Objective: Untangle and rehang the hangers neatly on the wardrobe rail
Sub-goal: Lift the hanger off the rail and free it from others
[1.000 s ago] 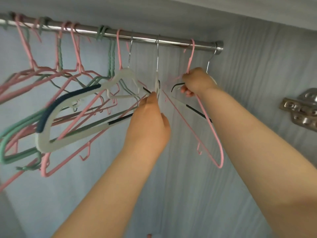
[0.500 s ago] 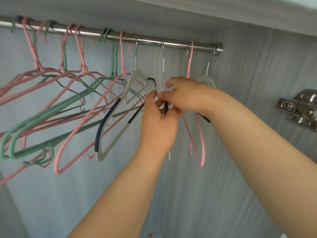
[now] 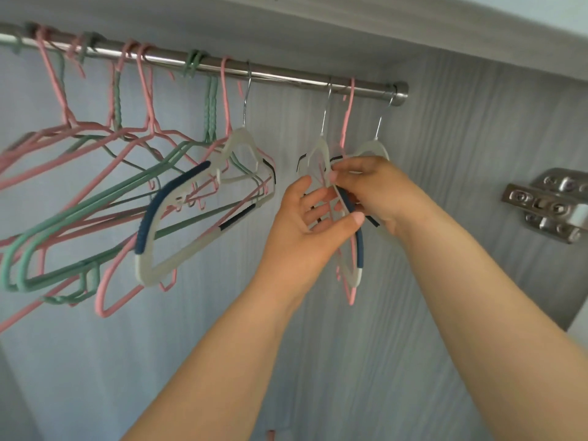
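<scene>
A steel wardrobe rail (image 3: 286, 78) runs across the top. A tangle of pink and green hangers (image 3: 95, 173) hangs from its left and middle part, with a white hanger with dark blue pads (image 3: 178, 224) in front. Near the rail's right end hang a second white and blue hanger (image 3: 351, 249), a pink hanger (image 3: 347, 122) and a third white hanger (image 3: 378, 148). My left hand (image 3: 305, 230) and my right hand (image 3: 372, 189) meet on the second white hanger, fingers closed around its shoulder. Its hook sits on the rail.
A metal door hinge (image 3: 550, 205) is screwed to the right wall of the wardrobe. The grey back panel (image 3: 318, 345) lies behind the hangers. The top board (image 3: 350, 23) sits close above the rail.
The white hanger in my hands has slid right along the rail, away from the tangled group, leaving a gap. Both hands moved right with it.
</scene>
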